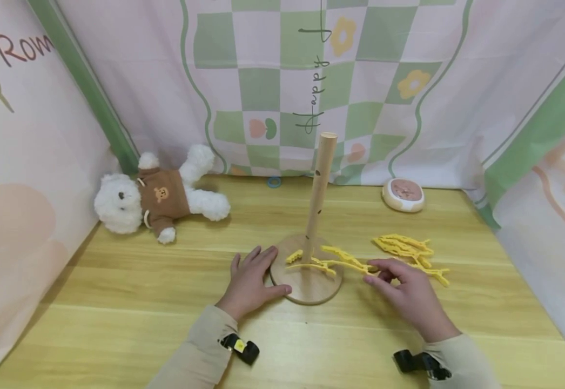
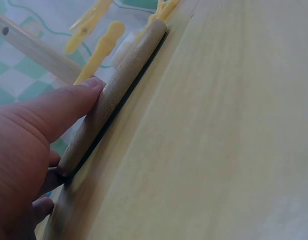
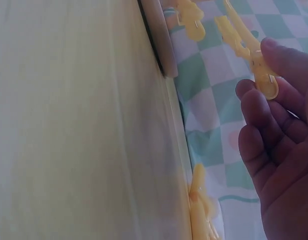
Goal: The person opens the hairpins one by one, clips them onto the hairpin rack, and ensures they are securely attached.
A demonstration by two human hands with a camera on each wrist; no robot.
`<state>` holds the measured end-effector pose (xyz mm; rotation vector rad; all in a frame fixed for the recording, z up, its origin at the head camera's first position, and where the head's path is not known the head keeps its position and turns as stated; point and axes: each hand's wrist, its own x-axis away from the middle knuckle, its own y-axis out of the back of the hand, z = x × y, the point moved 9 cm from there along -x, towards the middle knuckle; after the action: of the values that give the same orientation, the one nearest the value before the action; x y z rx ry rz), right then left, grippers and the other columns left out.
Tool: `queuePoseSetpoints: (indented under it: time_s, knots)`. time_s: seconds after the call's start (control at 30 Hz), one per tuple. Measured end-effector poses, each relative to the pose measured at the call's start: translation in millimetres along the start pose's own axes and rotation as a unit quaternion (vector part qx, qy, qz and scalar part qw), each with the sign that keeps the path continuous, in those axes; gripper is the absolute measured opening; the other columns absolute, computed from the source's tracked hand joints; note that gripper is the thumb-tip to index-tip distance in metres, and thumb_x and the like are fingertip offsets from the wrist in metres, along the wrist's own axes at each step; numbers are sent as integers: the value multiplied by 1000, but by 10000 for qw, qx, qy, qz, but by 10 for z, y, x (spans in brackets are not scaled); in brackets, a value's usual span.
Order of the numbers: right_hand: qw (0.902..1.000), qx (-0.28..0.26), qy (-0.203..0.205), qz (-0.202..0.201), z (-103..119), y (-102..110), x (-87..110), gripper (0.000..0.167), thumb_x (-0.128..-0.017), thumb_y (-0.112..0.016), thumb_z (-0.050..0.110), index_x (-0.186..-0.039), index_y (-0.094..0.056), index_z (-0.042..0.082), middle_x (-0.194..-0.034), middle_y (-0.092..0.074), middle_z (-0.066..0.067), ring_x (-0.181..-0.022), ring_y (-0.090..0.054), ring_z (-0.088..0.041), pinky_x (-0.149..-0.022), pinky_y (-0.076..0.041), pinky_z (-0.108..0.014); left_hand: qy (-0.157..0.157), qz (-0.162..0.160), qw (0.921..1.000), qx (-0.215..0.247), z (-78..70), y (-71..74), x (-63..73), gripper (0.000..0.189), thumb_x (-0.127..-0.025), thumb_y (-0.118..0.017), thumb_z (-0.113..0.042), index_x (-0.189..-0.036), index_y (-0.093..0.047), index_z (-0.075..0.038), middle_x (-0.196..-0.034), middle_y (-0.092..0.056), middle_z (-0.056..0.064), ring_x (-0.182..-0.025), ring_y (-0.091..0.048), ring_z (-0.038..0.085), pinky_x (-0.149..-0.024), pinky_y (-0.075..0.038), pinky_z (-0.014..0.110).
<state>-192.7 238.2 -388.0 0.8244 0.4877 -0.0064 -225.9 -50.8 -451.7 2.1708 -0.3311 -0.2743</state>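
A wooden post (image 1: 317,194) with small dark holes stands upright on a round wooden base (image 1: 311,294). My left hand (image 1: 250,281) rests at the base's left side, fingers spread along the rim and thumb pressed on the near edge. Low at the post's foot, a yellow plastic clip (image 1: 307,265) has its arms on either side of the post. My right hand (image 1: 409,289) pinches the hinge end of another yellow clip (image 3: 258,65) between thumb and fingers. Its two arms spread in a V toward the post, above the base's right side.
Several more yellow clips (image 1: 404,248) lie piled just beyond my right hand. A white plush bear (image 1: 166,194) in a brown top lies at the back left. A blue ring (image 1: 274,182) and a round white-and-pink device (image 1: 404,194) are near the back curtain (image 1: 258,48).
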Motion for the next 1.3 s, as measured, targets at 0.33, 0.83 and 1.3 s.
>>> queuePoseSetpoints:
  time_s: [0.33,0.83,1.3]
  knots:
    - [9996,-37,297,-3,141,-110,-109,27,-81,-84,9,-106,-76,10,-77,-64,13,-70,-58,-2,-59,-49,-20,34,17,10000,-51,-6,-4,-1,96,-80,-75,-62,-154,-42,-11,-157,-41,4,-149,-28,34,-117,-1,65]
    - [9992,-64,296,255,218,-291,-226,28,-83,-83,15,-109,-74,10,-78,-64,14,-72,-59,-3,-62,-52,-24,72,-49,9999,-89,0,-2,-14,95,-80,-73,-65,-153,-43,-13,-157,-42,2,-148,-29,33,-116,-2,66]
    - [9988,-275,220,333,272,-405,-288,26,-84,-82,15,-109,-75,8,-79,-64,12,-72,-59,-4,-61,-52,-23,49,116,9992,-374,-20,-26,-46,92,-83,-71,-63,-156,-40,-16,-159,-38,-2,-149,-27,32,-114,-5,69]
